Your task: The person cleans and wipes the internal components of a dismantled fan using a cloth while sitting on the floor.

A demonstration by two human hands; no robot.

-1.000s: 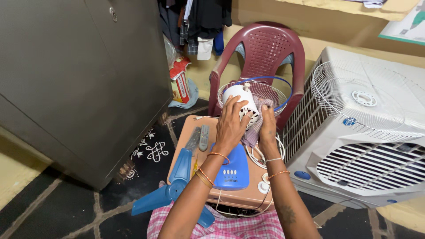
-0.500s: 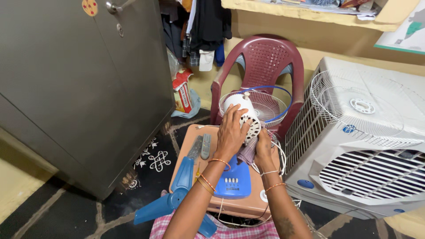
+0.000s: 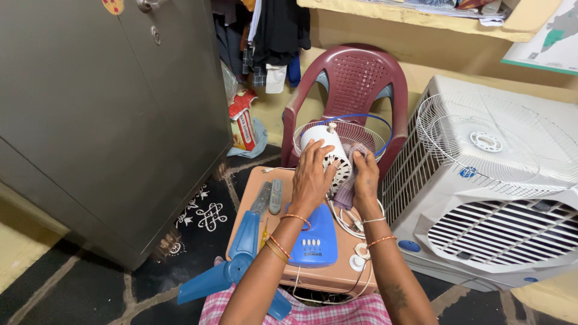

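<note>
A small table fan stands on a tan stool (image 3: 337, 274); its white motor housing (image 3: 320, 139) sits above a blue base (image 3: 314, 239). My left hand (image 3: 313, 177) grips the motor housing from the left side. My right hand (image 3: 365, 174) presses a greyish-purple cloth (image 3: 348, 183) against the vented side of the housing. The rear wire guard with a blue rim (image 3: 361, 132) stays attached behind the motor.
A loose blue fan blade (image 3: 232, 268) leans at the stool's left. Two remotes (image 3: 268, 197) and a white cord (image 3: 356, 225) lie on the stool. A maroon plastic chair (image 3: 355, 84) stands behind, a white air cooler (image 3: 500, 192) with a wire guard (image 3: 494, 141) at right, a grey metal cupboard (image 3: 102, 120) at left.
The view has tilted down a little. My right hand with the cloth has shifted slightly along the motor housing; my left hand keeps its hold.
</note>
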